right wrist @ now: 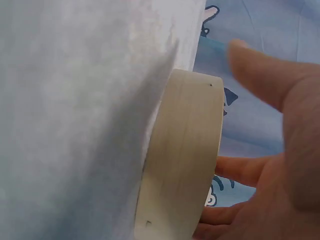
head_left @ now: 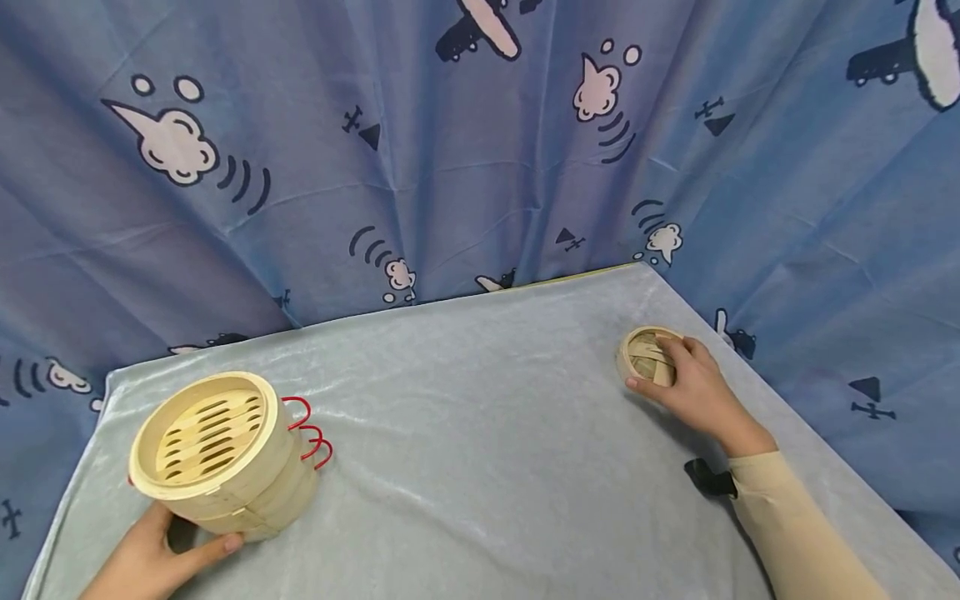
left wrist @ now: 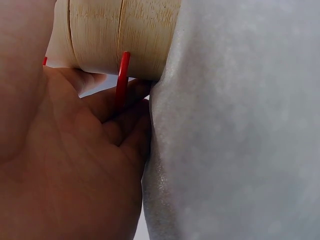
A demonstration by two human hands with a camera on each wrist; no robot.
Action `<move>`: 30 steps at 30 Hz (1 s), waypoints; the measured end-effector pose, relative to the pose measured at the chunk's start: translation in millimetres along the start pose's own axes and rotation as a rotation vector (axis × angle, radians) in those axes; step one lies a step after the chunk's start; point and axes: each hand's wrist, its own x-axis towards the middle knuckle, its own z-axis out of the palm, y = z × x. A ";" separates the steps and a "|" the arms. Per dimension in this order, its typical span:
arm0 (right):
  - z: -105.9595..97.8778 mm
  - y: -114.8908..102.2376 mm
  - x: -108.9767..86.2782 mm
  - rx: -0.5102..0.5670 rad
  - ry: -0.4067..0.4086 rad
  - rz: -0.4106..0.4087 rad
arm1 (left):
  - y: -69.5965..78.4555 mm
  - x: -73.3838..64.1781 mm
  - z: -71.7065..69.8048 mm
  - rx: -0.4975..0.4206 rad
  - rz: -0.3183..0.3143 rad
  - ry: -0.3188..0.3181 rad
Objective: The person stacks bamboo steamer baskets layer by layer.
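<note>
A stack of round bamboo steamer baskets (head_left: pixel 247 492), slatted on top, stands at the left of the cloth-covered table in the head view. My left hand (head_left: pixel 157 554) holds it low down, thumb along the near side and fingers at the left. In the left wrist view those fingers bend in at the steamer's base (left wrist: pixel 125 35), beside a red loop (left wrist: pixel 123 75). At the far right, my right hand (head_left: pixel 697 387) is spread over a small round woven bamboo lid (head_left: pixel 633 362). In the right wrist view its thumb stands apart from the lid's rim (right wrist: pixel 182 150), with fingertips behind the rim.
Red loops (head_left: pixel 315 433) stick out from the stack's right side. Pale grey cloth (head_left: pixel 465 450) covers the table between the hands. A blue patterned curtain (head_left: pixel 465 167) hangs behind and to the right. A black strap (head_left: pixel 708 479) sits at the right wrist.
</note>
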 end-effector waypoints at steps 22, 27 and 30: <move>0.8 7.2 -2.9 0.029 -0.039 0.102 | 0.8 0.9 2.5 -0.009 0.050 0.042; 0.6 6.9 -2.4 0.025 -0.033 0.112 | 1.3 0.5 2.2 -0.013 0.029 0.029; 0.9 7.0 -2.1 0.016 -0.017 0.104 | -0.5 -0.1 1.9 -0.007 0.045 0.042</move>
